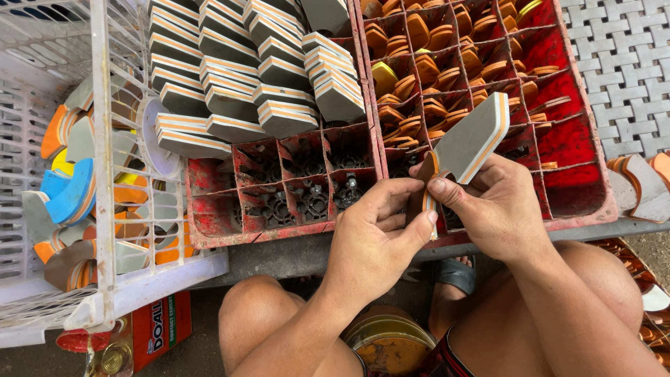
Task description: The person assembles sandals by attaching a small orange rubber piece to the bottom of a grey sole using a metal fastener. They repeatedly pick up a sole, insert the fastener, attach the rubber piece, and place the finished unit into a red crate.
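A grey foam sole piece [469, 142] with orange and white layered edges is held up over the red crates. My right hand [500, 207] grips its lower end, thumb on the edge. My left hand [377, 234] pinches the same lower end from the left, thumb and fingers on the narrow layered edge [426, 190]. Both hands hover above my knees, at the near rim of the crates.
A red divided crate [279, 209] holds stacked grey foam pieces [244, 70]. Another red crate [572, 139] holds several small orange pieces [426, 70]. At left a white plastic basket [101, 209] contains coloured foam offcuts. A tin can [388, 342] stands between my legs; more soles [638, 185] lie at right.
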